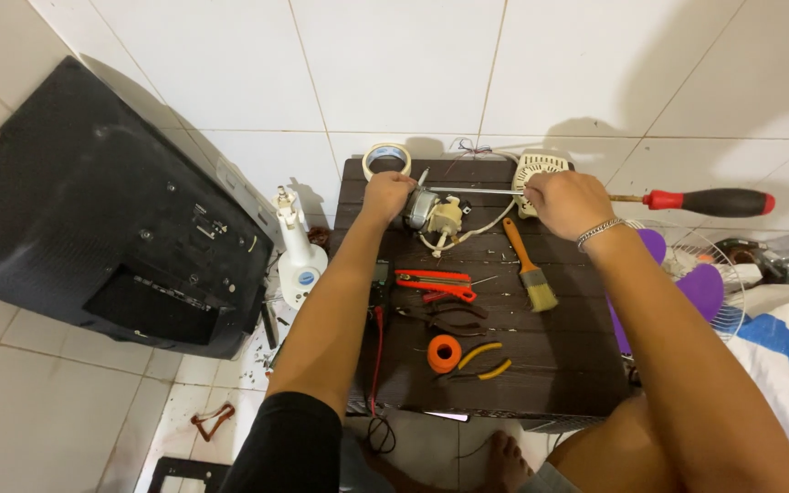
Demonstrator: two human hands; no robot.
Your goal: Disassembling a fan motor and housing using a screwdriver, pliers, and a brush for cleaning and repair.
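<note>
Orange tape roll [444, 353] nearest; left hand [387, 193] clasping fan motor [433, 215], right hand [566, 202] gripping long screwdriver [707, 202].

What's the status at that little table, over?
Left hand clamped on motor. Right hand holds screwdriver, shaft reaching the motor. Brush and cutters lie close by, nothing blocking.

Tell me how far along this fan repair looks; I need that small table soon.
Done: the small motor is out of the fan and lies on the dark table, the purple-bladed fan guard set aside. In hand: the left hand steadies the motor while the right hand drives a long red-handled screwdriver into it. Left: pliers, brush and tape lie out; nothing is reassembled.
</note>
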